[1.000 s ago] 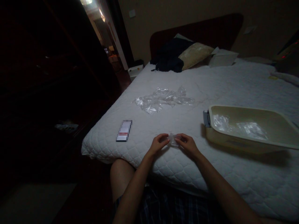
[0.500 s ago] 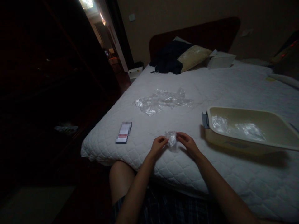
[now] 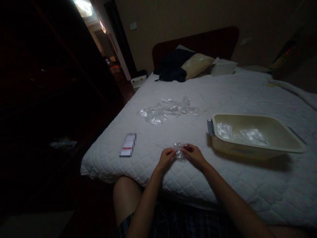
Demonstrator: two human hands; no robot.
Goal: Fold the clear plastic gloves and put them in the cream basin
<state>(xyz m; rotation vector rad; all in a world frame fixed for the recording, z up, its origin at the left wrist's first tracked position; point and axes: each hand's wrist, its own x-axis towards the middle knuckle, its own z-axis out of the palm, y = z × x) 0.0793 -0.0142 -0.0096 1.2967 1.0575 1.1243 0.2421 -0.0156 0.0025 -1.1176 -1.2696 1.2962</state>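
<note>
My left hand (image 3: 166, 158) and my right hand (image 3: 193, 154) meet over the near edge of the white quilted bed (image 3: 223, 99). Both pinch a small crumpled piece of clear plastic (image 3: 178, 149) between their fingertips, just above the quilt. A larger heap of clear plastic bags (image 3: 166, 111) lies flat on the bed farther off, beyond my hands. To the right stands a beige plastic basin (image 3: 277, 150) with more clear plastic lying inside it.
A small flat pack (image 3: 128, 145) lies on the quilt left of my hands. At the headboard end sit a dark garment (image 3: 170, 69), a tan pillow (image 3: 196, 64) and a white box (image 3: 224, 67). The floor to the left is dark; my bare knee (image 3: 125, 195) is below the bed edge.
My hands have drawn closer together and squeezed the small plastic piece into a tighter wad. The view has shifted slightly right and down.
</note>
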